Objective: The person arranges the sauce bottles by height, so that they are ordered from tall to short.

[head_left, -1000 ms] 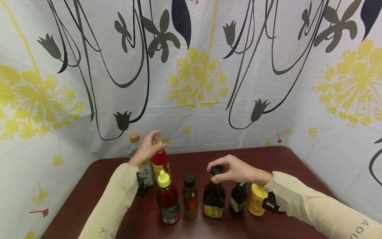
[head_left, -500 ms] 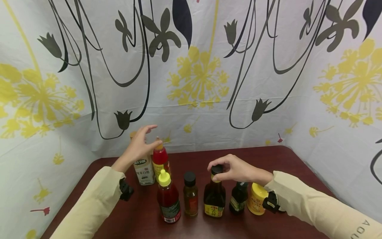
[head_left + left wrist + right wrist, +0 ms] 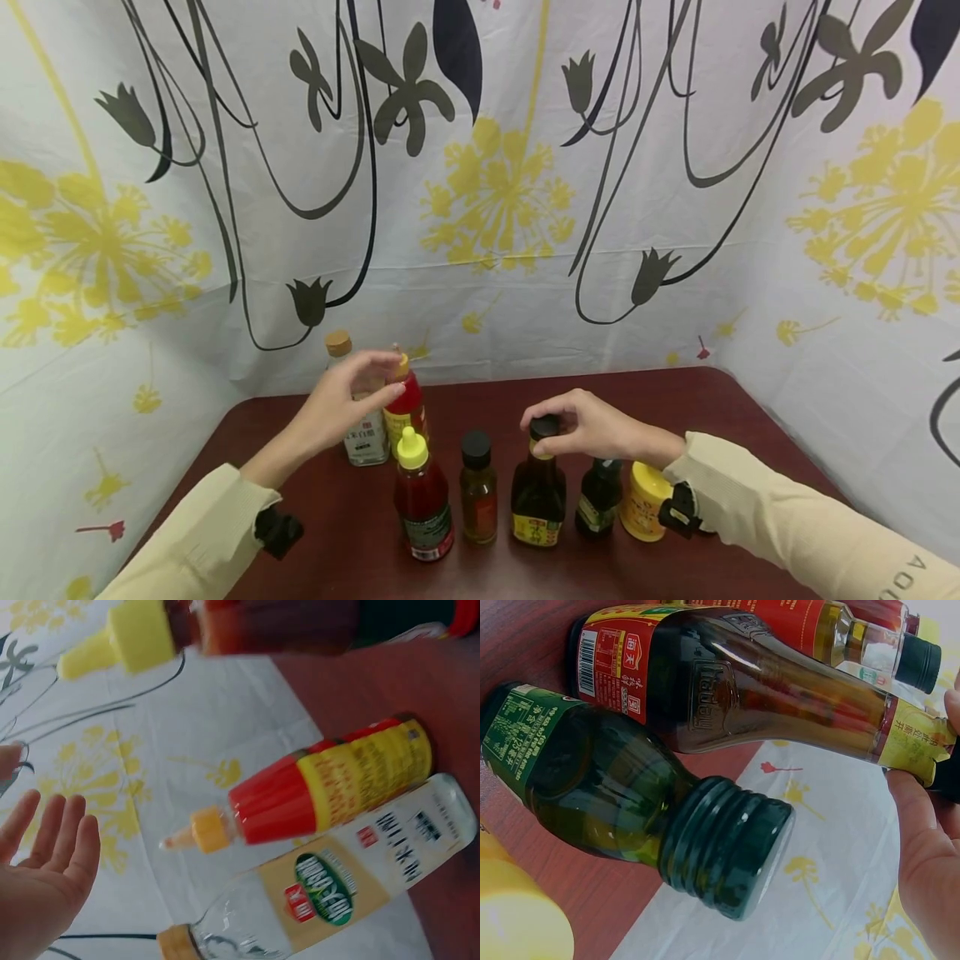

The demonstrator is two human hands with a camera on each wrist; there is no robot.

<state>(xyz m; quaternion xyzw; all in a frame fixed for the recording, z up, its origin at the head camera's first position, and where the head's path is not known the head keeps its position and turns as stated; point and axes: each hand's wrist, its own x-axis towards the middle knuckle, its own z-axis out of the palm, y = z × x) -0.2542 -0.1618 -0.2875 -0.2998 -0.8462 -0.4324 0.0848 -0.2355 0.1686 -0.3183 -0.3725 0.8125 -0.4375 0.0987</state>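
One dark bottle (image 3: 537, 492) under right grip (image 3: 592, 423), cap (image 3: 544, 427) apparently pinched; left grip (image 3: 339, 402) wide.

On a dark reddish-brown table (image 3: 476, 408), a red squeeze bottle (image 3: 407, 408) stands just past the left fingers (image 3: 375, 360), a partly hidden clear bottle (image 3: 367, 443) left of it, perhaps touching it. Nearer than those fingers is a yellow-nozzled bottle (image 3: 424, 500). A black-capped bottle (image 3: 478, 496) stands left of the right fingers (image 3: 558, 399), a dark bottle (image 3: 538, 487) directly beneath them; rightward follow a green bottle (image 3: 598, 500) and yellow tub (image 3: 644, 502).
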